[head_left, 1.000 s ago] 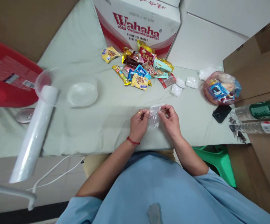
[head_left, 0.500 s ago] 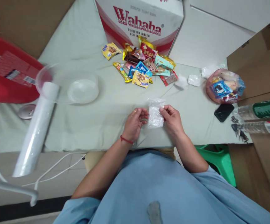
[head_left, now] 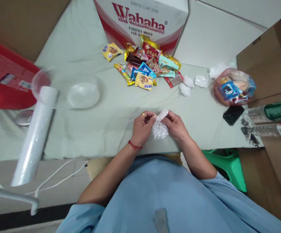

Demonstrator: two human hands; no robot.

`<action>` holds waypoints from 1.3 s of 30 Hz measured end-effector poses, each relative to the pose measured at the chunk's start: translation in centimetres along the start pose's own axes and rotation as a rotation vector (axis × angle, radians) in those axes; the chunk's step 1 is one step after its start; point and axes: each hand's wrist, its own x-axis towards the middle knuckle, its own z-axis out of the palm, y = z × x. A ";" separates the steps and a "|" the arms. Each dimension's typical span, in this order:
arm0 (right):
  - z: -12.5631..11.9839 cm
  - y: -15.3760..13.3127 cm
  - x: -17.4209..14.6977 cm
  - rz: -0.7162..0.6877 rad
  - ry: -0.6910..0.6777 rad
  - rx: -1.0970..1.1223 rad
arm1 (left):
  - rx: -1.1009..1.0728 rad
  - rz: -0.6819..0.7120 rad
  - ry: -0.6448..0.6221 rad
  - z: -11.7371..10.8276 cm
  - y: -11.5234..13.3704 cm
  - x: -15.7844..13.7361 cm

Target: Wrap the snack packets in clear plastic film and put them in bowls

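Near the front of the table, both hands pinch a crinkled clear plastic bag [head_left: 160, 130] between them. My left hand [head_left: 142, 127] has thumb and fingers closed on its upper left side. At the upper right, my right hand [head_left: 176, 126] grips it the same way. The top of the bag is bunched and folded over, and the lower part hangs loose. Whether anything is inside it I cannot tell. Beyond the hands lie crumpled plastic lumps [head_left: 185, 89] and a flatter folded plastic packet [head_left: 201, 81].
Wrapped snacks [head_left: 144, 81] lie piled before a Wahaha carton [head_left: 140, 19]. To the left are a clear plastic basin [head_left: 83, 94], a plastic film roll [head_left: 35, 136] and a red container [head_left: 6, 77]. On the right sit a snack-filled bowl [head_left: 219, 92], a phone [head_left: 233, 115], keys [head_left: 248, 132] and bottles [head_left: 279, 111].
My left fingers, loosely curled beside the bag before, now pinch it. The bag went from flat to bunched at the top. Behind, a blurred white lump now shows as two separate lumps.
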 end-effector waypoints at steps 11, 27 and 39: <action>1.0 -0.7 -1.2 -0.111 0.007 -0.121 | 0.436 0.357 0.219 -0.2 -0.9 -0.3; -0.9 -2.3 -0.3 0.051 0.034 0.193 | -0.354 -0.095 0.065 -1.4 -1.2 0.6; 1.6 -0.3 -1.5 0.042 0.112 -0.096 | 0.440 0.338 0.322 -1.3 -1.1 -0.4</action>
